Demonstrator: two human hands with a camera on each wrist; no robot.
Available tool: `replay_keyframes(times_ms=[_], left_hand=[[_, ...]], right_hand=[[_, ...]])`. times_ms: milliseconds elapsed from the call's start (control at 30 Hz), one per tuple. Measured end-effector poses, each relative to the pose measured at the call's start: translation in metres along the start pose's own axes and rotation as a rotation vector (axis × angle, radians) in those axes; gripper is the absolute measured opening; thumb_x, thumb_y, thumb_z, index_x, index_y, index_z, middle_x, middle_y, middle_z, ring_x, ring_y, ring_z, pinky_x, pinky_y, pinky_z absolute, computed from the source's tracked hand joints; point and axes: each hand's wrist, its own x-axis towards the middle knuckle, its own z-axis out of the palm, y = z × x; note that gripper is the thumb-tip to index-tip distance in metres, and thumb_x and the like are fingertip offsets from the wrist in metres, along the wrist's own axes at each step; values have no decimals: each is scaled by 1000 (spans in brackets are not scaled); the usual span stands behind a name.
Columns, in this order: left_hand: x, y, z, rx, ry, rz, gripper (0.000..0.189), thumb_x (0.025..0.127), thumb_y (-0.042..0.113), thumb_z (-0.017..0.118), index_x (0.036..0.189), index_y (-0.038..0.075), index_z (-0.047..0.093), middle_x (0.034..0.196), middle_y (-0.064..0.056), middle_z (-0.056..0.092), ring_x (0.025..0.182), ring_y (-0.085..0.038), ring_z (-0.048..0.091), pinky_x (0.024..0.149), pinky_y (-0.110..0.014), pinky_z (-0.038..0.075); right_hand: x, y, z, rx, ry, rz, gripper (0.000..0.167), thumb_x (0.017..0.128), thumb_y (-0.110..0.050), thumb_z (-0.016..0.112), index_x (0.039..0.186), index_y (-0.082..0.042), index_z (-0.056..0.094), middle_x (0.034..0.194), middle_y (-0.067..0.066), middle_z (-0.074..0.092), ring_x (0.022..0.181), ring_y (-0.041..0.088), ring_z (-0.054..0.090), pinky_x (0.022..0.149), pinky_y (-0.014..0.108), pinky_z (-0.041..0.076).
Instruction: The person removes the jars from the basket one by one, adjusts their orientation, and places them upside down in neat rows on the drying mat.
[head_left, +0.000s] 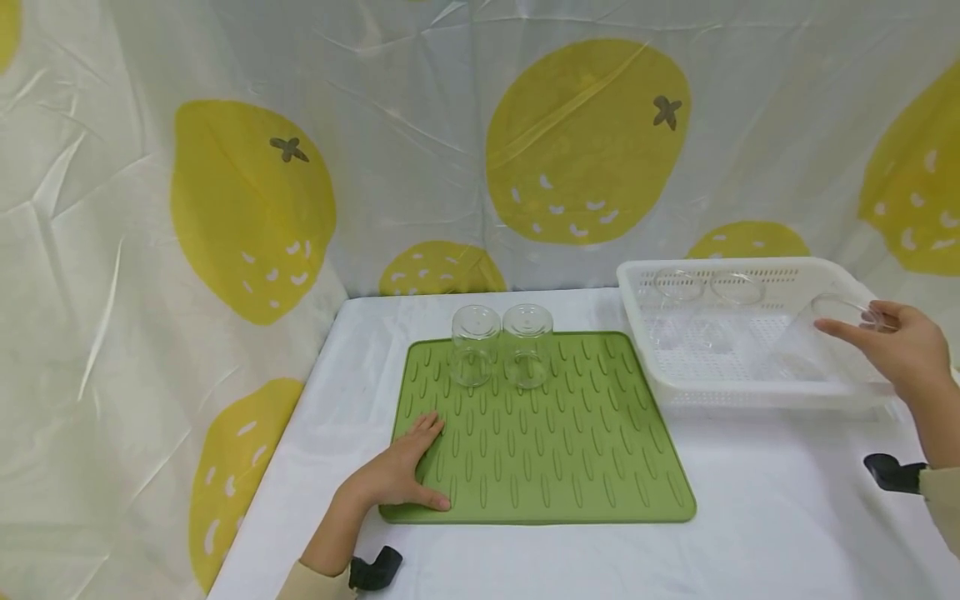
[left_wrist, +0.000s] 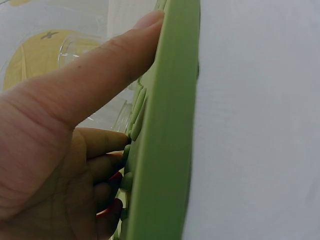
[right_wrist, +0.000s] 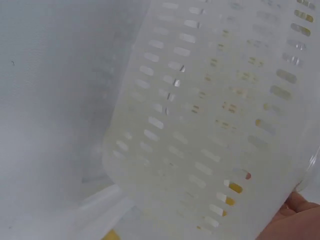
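Note:
My left hand (head_left: 401, 471) rests on the left edge of a green ridged drying mat (head_left: 562, 450), thumb apart from the other fingers. The left wrist view shows the thumb (left_wrist: 110, 62) touching the mat's rim (left_wrist: 167, 125). Two clear glasses, one (head_left: 475, 346) beside the other (head_left: 528, 346), stand upside down at the mat's back. At the far right, my right hand (head_left: 911, 346) grips a tilted clear glass (head_left: 802, 337) near its upper end, over the white basket (head_left: 750, 388). In the right wrist view the basket wall (right_wrist: 200, 150) hides most of that hand (right_wrist: 295, 220).
Two more clear glasses, one at left (head_left: 678, 287) and one at right (head_left: 737, 290), stand inside the basket. A white cloth (head_left: 540, 562) covers the table. Behind hangs a lemon-print curtain (head_left: 412, 142), which also runs along the left side.

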Motion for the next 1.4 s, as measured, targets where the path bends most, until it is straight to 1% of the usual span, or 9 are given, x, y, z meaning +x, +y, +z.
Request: replay_keyframes(times_ms=[367, 600, 700, 833, 933, 1000, 1133, 1233, 1400], left_hand=[[1, 0, 1, 1, 2, 20, 119, 68, 46, 88, 154, 0, 21, 161, -17, 11, 147, -35, 4, 113, -58, 19], [1, -1, 0, 21, 5, 22, 119, 67, 49, 87, 154, 1, 22, 161, -17, 12, 148, -34, 5, 114, -56, 18], [0, -1, 0, 12, 6, 22, 119, 67, 48, 87, 154, 1, 22, 161, -17, 12, 148, -34, 4, 113, -57, 18], [0, -1, 0, -1, 2, 24, 118, 67, 48, 87, 154, 0, 22, 161, -17, 12, 147, -35, 5, 113, -58, 19], [0, -1, 0, 0, 0, 23, 118, 68, 48, 87, 154, 0, 22, 161, -17, 12, 148, -35, 4, 113, -57, 19], [0, -2, 1, 5, -2, 21, 118, 68, 48, 87, 154, 1, 22, 161, -16, 12, 148, -34, 4, 113, -57, 19], [0, -2, 1, 1, 1, 20, 118, 67, 48, 87, 154, 1, 22, 161, -16, 11, 148, -34, 3, 113, -57, 19], [0, -2, 0, -1, 5, 20, 118, 67, 48, 87, 154, 2, 22, 161, -16, 11, 148, -33, 3, 113, -57, 19], [0, -1, 0, -7, 2, 19, 118, 68, 47, 87, 154, 1, 22, 161, -16, 11, 148, -34, 3, 113, -57, 18]], right_hand=[[-13, -17, -8, 15, 14, -27, 97, 93, -52, 56, 153, 4, 6, 155, 33, 8, 138, 53, 17, 104, 65, 21], [-19, -26, -10, 8, 19, -76, 94, 94, -50, 57, 154, 3, 8, 154, 34, 16, 136, 54, 22, 105, 64, 23], [-21, -31, -8, 7, 26, -107, 93, 93, -50, 59, 154, 2, 12, 153, 32, 20, 139, 48, 24, 111, 41, 28], [-26, -39, -5, 26, 27, -141, 91, 91, -49, 62, 155, -2, 18, 154, 28, 25, 142, 36, 27, 95, 6, 31], [-31, -46, -2, 40, 21, -157, 90, 91, -49, 63, 156, -4, 19, 154, 26, 27, 142, 32, 28, 92, 3, 31], [-35, -51, 0, 52, 14, -174, 88, 92, -47, 63, 156, -6, 18, 155, 24, 26, 143, 31, 27, 97, 6, 30], [-41, -58, 3, 104, 4, -231, 84, 92, -40, 67, 157, -12, 21, 150, 1, 41, 135, 6, 37, 92, 2, 32], [-44, -63, 5, 150, -1, -278, 82, 90, -34, 71, 156, -16, 26, 127, -21, 49, 111, -11, 42, 78, -2, 35], [-47, -69, 9, 181, -21, -334, 79, 89, -29, 73, 155, -19, 31, 110, -28, 49, 99, -15, 43, 71, -1, 35]])
